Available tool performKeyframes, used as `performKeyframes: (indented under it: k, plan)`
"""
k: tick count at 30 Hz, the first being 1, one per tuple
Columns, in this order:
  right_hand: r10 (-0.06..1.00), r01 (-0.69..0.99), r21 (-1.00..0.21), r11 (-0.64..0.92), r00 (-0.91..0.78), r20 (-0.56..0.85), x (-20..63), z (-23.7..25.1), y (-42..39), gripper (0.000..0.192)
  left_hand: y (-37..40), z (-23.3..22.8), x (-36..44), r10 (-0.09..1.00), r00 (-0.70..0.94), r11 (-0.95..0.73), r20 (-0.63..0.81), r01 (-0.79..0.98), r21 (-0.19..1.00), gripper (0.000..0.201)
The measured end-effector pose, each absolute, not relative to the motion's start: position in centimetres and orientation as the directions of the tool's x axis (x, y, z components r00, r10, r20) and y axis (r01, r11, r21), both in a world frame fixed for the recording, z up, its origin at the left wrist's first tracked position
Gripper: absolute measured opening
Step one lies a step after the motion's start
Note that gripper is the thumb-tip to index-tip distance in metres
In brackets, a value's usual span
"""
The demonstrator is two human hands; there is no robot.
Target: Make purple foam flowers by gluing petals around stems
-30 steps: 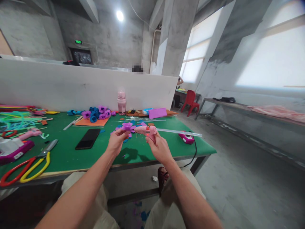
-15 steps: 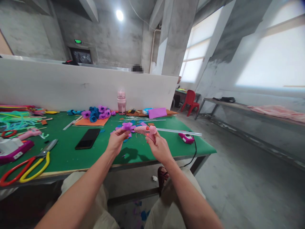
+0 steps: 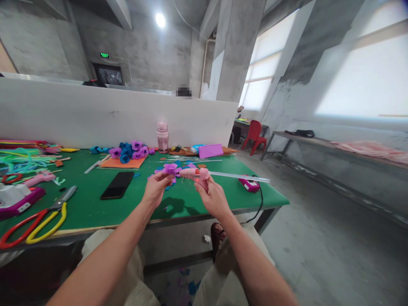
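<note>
Between the closed fingertips of my left hand (image 3: 157, 187) is a purple paper flower (image 3: 170, 168), held above the green table (image 3: 140, 208). My right hand (image 3: 213, 196) is wrapped round the handle of a pink hot glue gun (image 3: 194, 173). Its nozzle points left, close to the flower; whether they touch I cannot tell. A long clear glue stick (image 3: 242, 176) sticks out of the gun's back, and a small red light glows on its body. Purple and blue paper petals (image 3: 191, 165) lie scattered behind my hands.
Left of my hands lie a black phone (image 3: 117, 185) and red-and-yellow scissors (image 3: 47, 216). Finished purple and blue flowers (image 3: 127, 153) rest on orange paper (image 3: 124, 162). A pink bottle (image 3: 162, 137) stands by the white partition (image 3: 79, 112). A magenta power strip (image 3: 249, 183) sits at the right.
</note>
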State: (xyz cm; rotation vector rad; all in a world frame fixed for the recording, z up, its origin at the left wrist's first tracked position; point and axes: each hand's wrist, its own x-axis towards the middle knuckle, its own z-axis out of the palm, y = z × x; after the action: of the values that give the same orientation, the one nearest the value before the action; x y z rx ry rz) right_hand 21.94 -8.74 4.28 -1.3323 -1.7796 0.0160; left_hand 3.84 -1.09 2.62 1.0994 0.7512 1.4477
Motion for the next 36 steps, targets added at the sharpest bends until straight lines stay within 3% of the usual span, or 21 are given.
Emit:
performKeyframes:
  k: [36]
  plan:
    - [0.794, 0.778, -0.478, 0.408, -0.043, 0.607, 22.28, 4.41, -8.84, 0.04, -1.25, 2.81, 3.83, 0.974, 0.045, -0.191, 0.223, -0.368, 0.91, 0.028]
